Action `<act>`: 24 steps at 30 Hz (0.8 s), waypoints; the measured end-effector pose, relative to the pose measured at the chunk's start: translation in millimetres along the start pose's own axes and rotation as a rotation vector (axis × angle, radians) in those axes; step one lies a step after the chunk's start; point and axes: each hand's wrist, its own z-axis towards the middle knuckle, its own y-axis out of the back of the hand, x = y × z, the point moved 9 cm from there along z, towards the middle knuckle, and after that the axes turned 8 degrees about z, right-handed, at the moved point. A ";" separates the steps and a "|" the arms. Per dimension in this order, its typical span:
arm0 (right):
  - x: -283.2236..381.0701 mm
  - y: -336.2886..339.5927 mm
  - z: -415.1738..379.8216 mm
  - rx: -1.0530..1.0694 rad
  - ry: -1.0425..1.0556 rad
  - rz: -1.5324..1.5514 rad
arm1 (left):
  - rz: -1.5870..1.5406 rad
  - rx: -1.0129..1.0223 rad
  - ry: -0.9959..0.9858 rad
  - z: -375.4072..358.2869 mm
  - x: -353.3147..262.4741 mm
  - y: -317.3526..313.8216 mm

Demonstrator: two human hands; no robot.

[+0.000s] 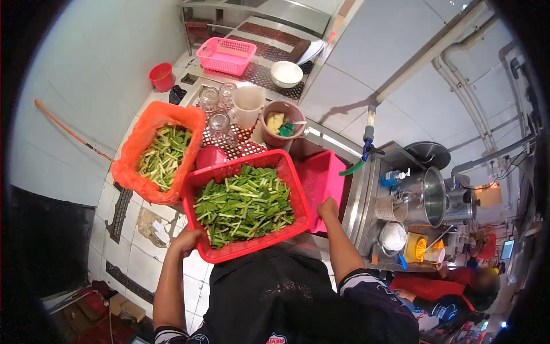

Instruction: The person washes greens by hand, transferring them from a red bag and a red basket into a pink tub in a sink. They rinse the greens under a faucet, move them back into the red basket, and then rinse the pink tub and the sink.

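A red plastic basket (305, 213) full of cut leafy green stalks (243, 203) sits tilted in front of my body. My left hand (184, 242) is closed on its near left corner. Right of the basket, a bright pink tub (329, 178) rests in the steel sink, partly hidden by the basket. My right hand (327, 210) is closed on the tub's near right edge, apart from the basket's rim; its fingertips are hidden. To the left stands a container lined with an orange plastic bag (129, 175), holding more cut green stalks (164, 157).
A green hose (350, 169) hangs from a tap over the sink. Behind are glass jars (219, 123), a pitcher (247, 108), a brown bucket (269, 137), a white bowl (286, 73) and a pink basket (226, 55). Pots (432, 195) line the right counter; another person (447, 289) is beyond.
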 end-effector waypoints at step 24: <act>21.2 217.8 46.2 0.042 -0.125 -0.453 | -0.054 0.013 -0.189 13.3 6.5 -1.4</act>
